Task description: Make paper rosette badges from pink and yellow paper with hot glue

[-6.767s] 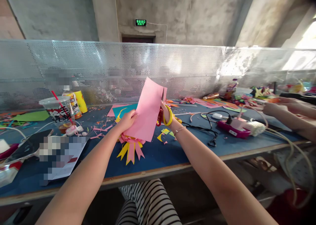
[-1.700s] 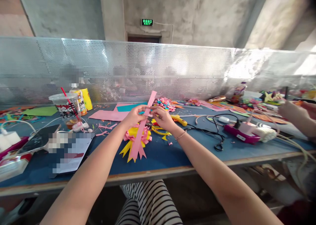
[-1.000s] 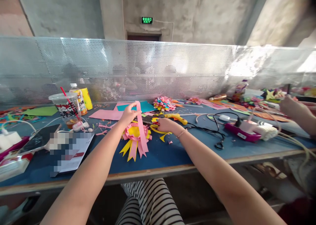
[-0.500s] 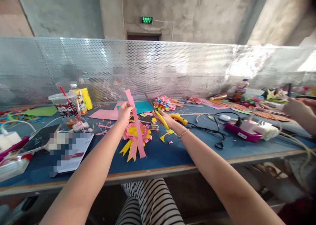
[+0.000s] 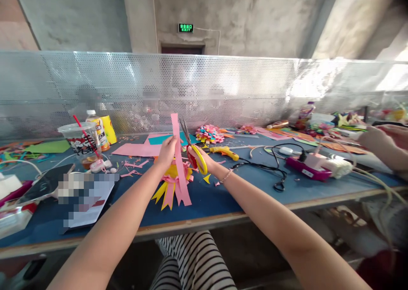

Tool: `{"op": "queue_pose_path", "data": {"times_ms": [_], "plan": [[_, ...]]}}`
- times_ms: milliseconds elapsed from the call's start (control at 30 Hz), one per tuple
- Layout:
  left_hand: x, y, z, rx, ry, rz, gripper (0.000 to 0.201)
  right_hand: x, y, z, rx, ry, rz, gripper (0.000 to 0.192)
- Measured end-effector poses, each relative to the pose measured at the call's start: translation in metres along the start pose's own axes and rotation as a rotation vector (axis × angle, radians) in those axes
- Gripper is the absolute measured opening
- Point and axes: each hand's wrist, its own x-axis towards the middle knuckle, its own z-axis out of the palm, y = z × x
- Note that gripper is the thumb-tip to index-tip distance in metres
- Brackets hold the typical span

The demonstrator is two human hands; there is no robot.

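Observation:
My left hand [image 5: 168, 152] pinches a long pink paper strip [image 5: 179, 154] that stands nearly upright, its lower end hanging over the table's near part. Yellow-handled scissors [image 5: 199, 159] are in my right hand [image 5: 204, 156], close to the right of the strip. Their blades point up and away, slightly apart, and I cannot tell whether they touch the paper. Behind and below the strip lies a pink and yellow paper rosette [image 5: 170, 171] with notched tails, partly hidden by my hands.
A yellow glue gun [image 5: 225, 152] with a black cord lies to the right. Pink sheets [image 5: 134, 150] and a multicoloured paper flower [image 5: 209, 133] lie farther back. A plastic cup [image 5: 79, 143] and phone [image 5: 95, 203] are at left. Another person's hands [image 5: 379, 143] are at right.
My right hand has brought the scissors left, nearer the strip, and turned them so the handles face me. The strip has become more upright in my left hand.

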Motion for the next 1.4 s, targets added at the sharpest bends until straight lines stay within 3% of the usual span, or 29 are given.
{"op": "queue_pose_path", "data": {"times_ms": [100, 300, 533, 700, 1100, 1400], "plan": [[-0.006, -0.001, 0.008, 0.121, 0.017, 0.044, 0.036, 0.001, 0.002, 0.004, 0.116, -0.041, 0.065, 0.054], [-0.013, 0.0, 0.017, 0.237, 0.029, 0.122, 0.036, 0.002, -0.003, 0.007, 0.069, 0.021, 0.021, 0.056], [-0.016, 0.005, 0.021, 0.263, 0.05, 0.131, 0.033, -0.004, -0.017, 0.007, 0.011, 0.035, 0.011, 0.056], [-0.015, 0.006, 0.021, 0.261, 0.05, 0.147, 0.035, -0.002, -0.015, 0.006, -0.08, 0.092, -0.035, 0.057], [-0.013, 0.003, 0.02, 0.319, 0.028, 0.21, 0.037, 0.001, -0.012, 0.004, -0.19, 0.085, -0.037, 0.063], [-0.013, 0.003, 0.02, 0.267, -0.008, 0.203, 0.038, 0.003, -0.007, 0.002, -0.228, 0.103, -0.052, 0.057]]}}
